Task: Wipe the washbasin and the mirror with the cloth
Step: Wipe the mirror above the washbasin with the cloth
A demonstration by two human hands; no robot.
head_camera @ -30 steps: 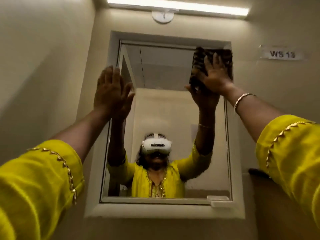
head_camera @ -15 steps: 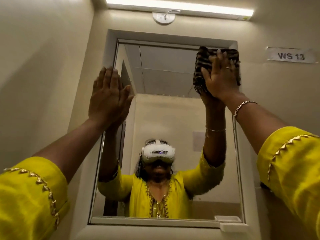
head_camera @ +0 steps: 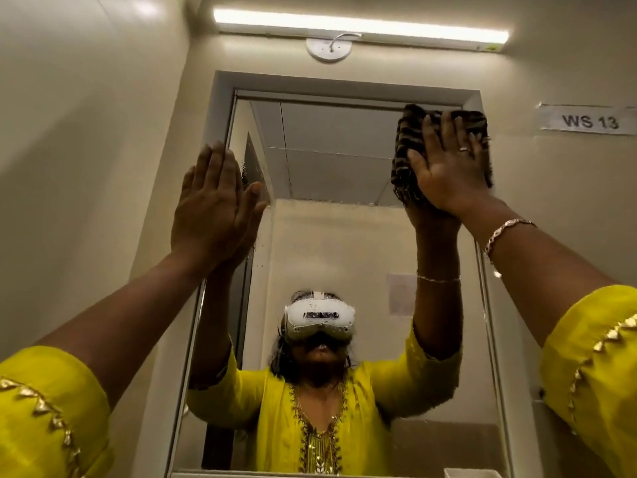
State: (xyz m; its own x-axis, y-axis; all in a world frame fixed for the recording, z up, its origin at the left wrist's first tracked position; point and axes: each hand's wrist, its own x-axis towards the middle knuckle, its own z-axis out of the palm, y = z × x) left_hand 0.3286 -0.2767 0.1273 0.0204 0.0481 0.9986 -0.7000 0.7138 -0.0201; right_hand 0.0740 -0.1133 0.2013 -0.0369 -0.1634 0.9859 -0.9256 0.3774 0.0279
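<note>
The work is on the mirror (head_camera: 344,236), at its top right corner, so by my judgement the mirror step is under way and far from finished. The right hand (head_camera: 448,167) lies flat with fingers spread, pressing the cloth (head_camera: 406,146) against the glass just under the frame (head_camera: 220,108); it pins the cloth with the palm instead of clenching it. The left hand (head_camera: 213,208) is empty and flat, fingers together, resting at the mirror's left edge, apparently as a brace. Small specks and droplets show on the glass near the left edge, and a faint line of marks runs across the upper part, so much of the pane seems left to wipe. The washbasin is out of view, so whether it is done cannot be told. The cloth is dark, striped and fuzzy, folded into a thick pad that looks soft and absorbent. The mirror is a tall, smooth, hard rectangle set in a pale, plain frame on a glossy painted wall (head_camera: 86,167).
</note>
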